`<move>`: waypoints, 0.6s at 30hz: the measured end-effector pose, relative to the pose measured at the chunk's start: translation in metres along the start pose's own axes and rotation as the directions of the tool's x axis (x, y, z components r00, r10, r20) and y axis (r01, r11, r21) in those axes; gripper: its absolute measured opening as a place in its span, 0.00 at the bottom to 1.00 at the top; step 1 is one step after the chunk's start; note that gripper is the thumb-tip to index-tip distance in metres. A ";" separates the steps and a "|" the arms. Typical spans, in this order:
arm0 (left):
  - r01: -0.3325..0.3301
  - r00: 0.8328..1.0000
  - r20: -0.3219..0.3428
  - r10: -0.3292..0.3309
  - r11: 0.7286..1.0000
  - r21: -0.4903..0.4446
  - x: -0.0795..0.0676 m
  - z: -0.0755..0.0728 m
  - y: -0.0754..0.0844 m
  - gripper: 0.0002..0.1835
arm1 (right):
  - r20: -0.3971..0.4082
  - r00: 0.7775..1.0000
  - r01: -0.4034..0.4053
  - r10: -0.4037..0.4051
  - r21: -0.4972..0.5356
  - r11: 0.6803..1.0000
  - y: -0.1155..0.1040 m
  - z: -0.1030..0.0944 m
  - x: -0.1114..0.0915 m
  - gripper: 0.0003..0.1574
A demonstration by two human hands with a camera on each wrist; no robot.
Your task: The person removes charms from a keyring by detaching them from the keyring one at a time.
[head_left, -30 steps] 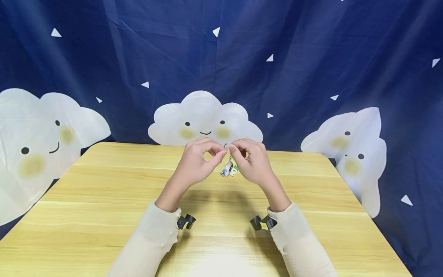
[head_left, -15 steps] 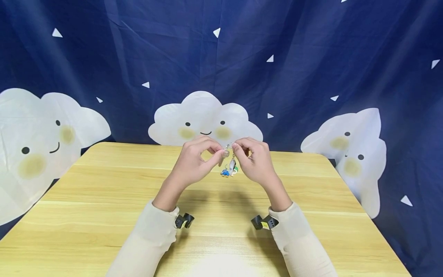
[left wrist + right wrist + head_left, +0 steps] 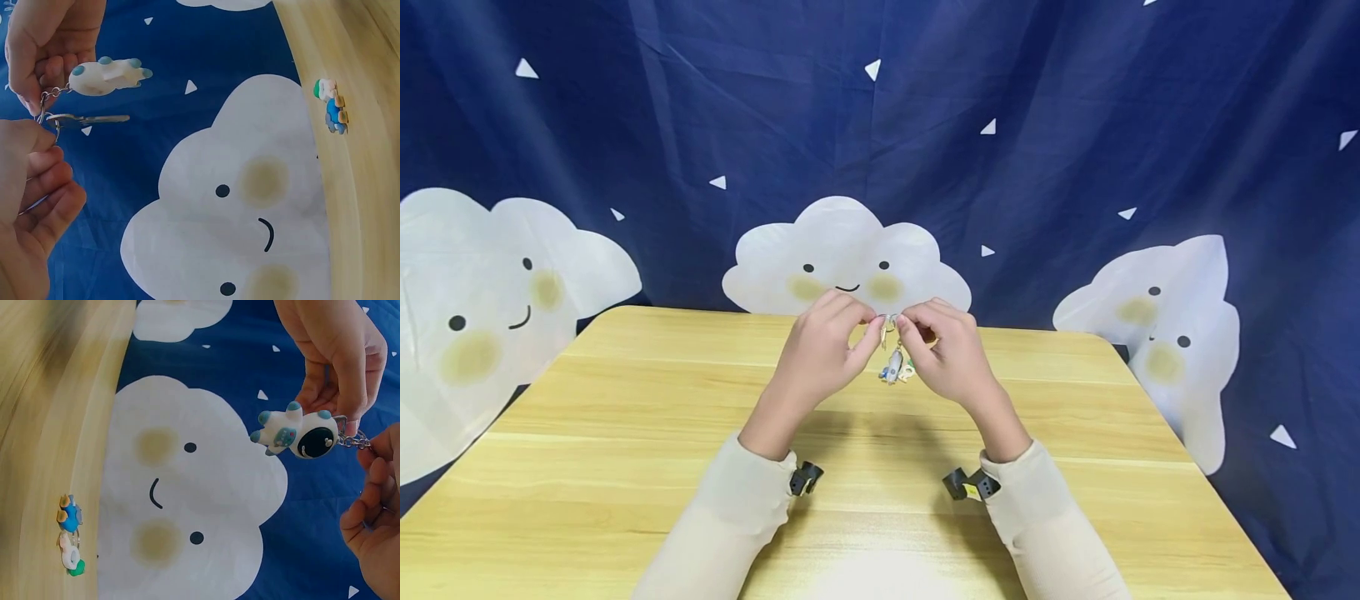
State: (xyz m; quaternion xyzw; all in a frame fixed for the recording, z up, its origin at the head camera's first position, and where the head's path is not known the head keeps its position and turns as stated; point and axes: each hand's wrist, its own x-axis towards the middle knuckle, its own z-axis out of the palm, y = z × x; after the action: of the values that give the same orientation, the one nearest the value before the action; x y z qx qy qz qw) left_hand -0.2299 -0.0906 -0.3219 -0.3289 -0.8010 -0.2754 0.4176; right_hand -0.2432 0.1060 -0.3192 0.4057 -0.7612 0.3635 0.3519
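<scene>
Over the table both hands hold one metal key ring (image 3: 891,322) from either side. My left hand (image 3: 823,346) pinches its left side between thumb and index finger, and a small metal key (image 3: 94,119) hangs there, its head close to those fingertips. Thumb and index finger of my right hand (image 3: 947,346) pinch the ring's other side. From its short chain (image 3: 355,442) hangs a white astronaut charm (image 3: 306,434) with light-blue paws and a dark visor. The fingertips partly hide the ring.
Beyond the hands, a blue figure (image 3: 70,515) with orange feet and a white-and-green figure (image 3: 70,553) lie close together on the wooden table (image 3: 647,400), a small metal loop between them. A dark blue cloth (image 3: 1037,167) with cloud prints hangs behind the table.
My right hand moved slightly right with the astronaut charm, then back left. The left wrist turned a little, and the key now hangs visibly below the left fingertips. The charm has swung and turned.
</scene>
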 end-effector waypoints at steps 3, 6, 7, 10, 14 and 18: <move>-0.016 1.000 -0.003 0.016 1.000 0.014 0.001 0.001 0.000 0.06 | 0.008 1.000 0.002 -0.002 0.000 1.000 0.000 0.000 0.000 0.12; -0.027 1.000 -0.009 0.027 1.000 0.016 0.001 0.001 0.000 0.07 | 0.006 1.000 0.004 -0.004 0.001 1.000 -0.001 0.000 0.001 0.13; -0.031 0.999 -0.011 0.031 0.999 0.015 0.001 0.001 0.000 0.07 | 0.005 1.000 0.004 -0.004 0.001 1.000 -0.001 -0.001 0.001 0.13; -0.039 0.999 -0.020 0.039 0.999 0.008 0.001 0.001 0.000 0.07 | 0.001 1.000 0.008 -0.008 0.001 1.000 -0.001 -0.001 0.001 0.12; -0.027 0.999 -0.031 0.027 1.000 -0.010 0.000 0.000 -0.001 0.08 | 0.005 1.000 0.016 -0.016 -0.004 1.000 -0.002 0.000 0.001 0.12; 0.012 1.000 -0.028 -0.013 0.999 -0.032 0.000 0.001 -0.002 0.07 | 0.014 1.000 0.019 -0.019 -0.003 1.000 -0.002 0.000 0.001 0.13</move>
State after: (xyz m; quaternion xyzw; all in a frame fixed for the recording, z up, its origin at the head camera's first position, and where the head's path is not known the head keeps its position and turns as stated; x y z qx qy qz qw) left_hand -0.2320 -0.0912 -0.3224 -0.3264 -0.7927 -0.2952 0.4218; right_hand -0.2423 0.1050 -0.3182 0.4150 -0.7603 0.3558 0.3508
